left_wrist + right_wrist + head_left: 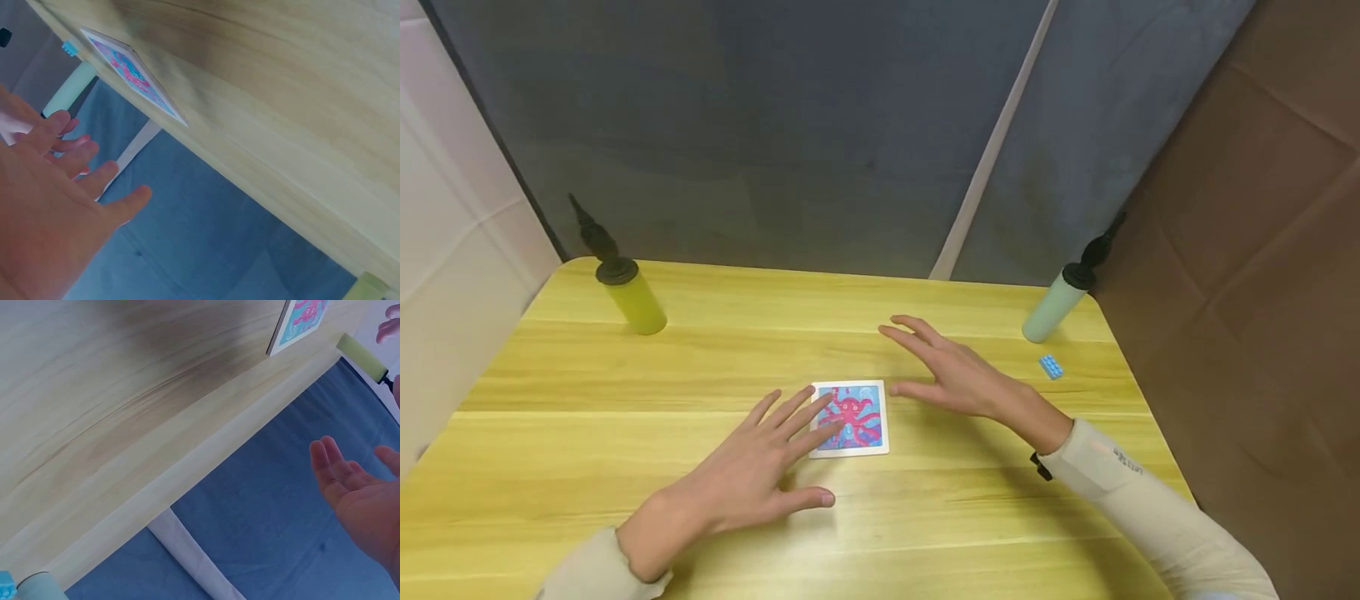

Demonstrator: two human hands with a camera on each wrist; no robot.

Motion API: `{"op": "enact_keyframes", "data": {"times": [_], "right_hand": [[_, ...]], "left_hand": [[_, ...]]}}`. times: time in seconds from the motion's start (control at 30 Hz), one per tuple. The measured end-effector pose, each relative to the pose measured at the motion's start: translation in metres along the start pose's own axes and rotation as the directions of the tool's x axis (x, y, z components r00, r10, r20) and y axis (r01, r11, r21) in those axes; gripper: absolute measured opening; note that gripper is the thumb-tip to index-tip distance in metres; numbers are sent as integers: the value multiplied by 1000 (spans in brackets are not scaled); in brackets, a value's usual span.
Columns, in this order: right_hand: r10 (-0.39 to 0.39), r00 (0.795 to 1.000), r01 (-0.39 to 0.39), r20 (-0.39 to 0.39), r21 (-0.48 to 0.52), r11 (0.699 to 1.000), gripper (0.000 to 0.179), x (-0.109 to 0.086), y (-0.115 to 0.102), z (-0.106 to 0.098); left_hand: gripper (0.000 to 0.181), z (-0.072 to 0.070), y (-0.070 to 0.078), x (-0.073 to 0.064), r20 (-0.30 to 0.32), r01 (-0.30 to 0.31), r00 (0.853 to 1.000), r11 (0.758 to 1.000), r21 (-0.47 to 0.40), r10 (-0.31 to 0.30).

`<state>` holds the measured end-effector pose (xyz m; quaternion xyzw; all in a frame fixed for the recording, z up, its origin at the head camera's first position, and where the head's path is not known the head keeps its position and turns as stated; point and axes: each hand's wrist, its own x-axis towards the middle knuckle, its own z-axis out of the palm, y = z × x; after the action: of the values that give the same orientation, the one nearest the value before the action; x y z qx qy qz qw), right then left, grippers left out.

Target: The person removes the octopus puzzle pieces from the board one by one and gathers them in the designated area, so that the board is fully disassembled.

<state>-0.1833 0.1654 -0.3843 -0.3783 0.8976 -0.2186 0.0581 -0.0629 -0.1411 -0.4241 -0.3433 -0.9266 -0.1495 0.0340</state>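
Observation:
A square picture puzzle (865,451) with a white border and a pink octopus on blue lies flat mid-table. My left hand (748,467) is spread at its left side, and its fingertips overlap the picture in the head view. To the right of the puzzle, my right hand (958,375) is held with fingers extended and nothing in them. In the left wrist view the puzzle (134,75) lies on the tabletop, apart from the left hand (56,200). The right wrist view shows the right hand (365,500) away from the puzzle (303,319), palm bare.
A yellow-green hand pump (638,300) with a black nozzle stands at the back left of the wooden table (970,533). At the back right stands a pale green pump (1054,308), with a small blue toy brick (1051,367) in front. Dark curtain (775,142) hangs behind.

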Motion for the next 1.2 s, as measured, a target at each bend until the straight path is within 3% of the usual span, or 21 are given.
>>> {"op": "enact_keyframes", "data": {"times": [0.67, 1.2], "right_hand": [[43, 999, -43, 23, 24, 999, 76, 10, 0, 15], [66, 991, -64, 116, -20, 998, 69, 30, -18, 47]], "left_hand": [[81, 15, 12, -15, 48, 64, 997, 997, -30, -62], [78, 25, 19, -24, 157, 145, 979, 985, -97, -129]]}}
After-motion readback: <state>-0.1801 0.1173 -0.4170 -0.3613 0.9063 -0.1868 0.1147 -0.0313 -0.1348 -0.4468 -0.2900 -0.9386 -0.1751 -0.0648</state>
